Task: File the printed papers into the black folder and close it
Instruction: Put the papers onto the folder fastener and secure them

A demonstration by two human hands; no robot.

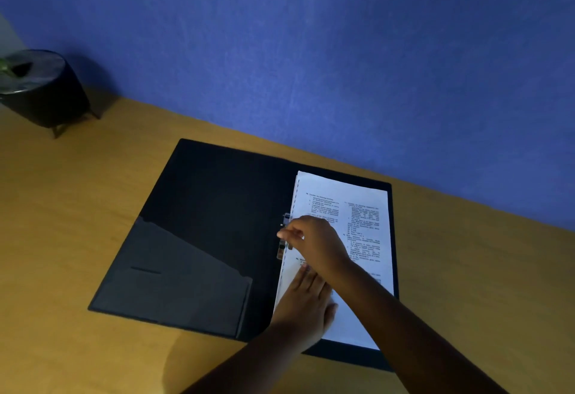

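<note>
Both arms reach forward from the bottom of the view and cross a little. The right hand [314, 242] is farther out, bent at the wrist, with its fingers pinched together on the small metal clip [283, 245] at the fold of the black folder [202, 238]. The left hand [306, 303] lies nearer to the person, flat and open, palm down, fingers spread a bit, pressing on the printed papers [357, 207]. It grips nothing.

The printed papers lie under both hands, on the right half of the open folder (their left edge sits right beside the clip). To the left of the hands is the other half of the folder, with a slanted pocket [174, 281]. The folder lies flat on the yellow tabletop [62, 207]. Far off to the left of the hands stands a dark round pot [46, 91].
</note>
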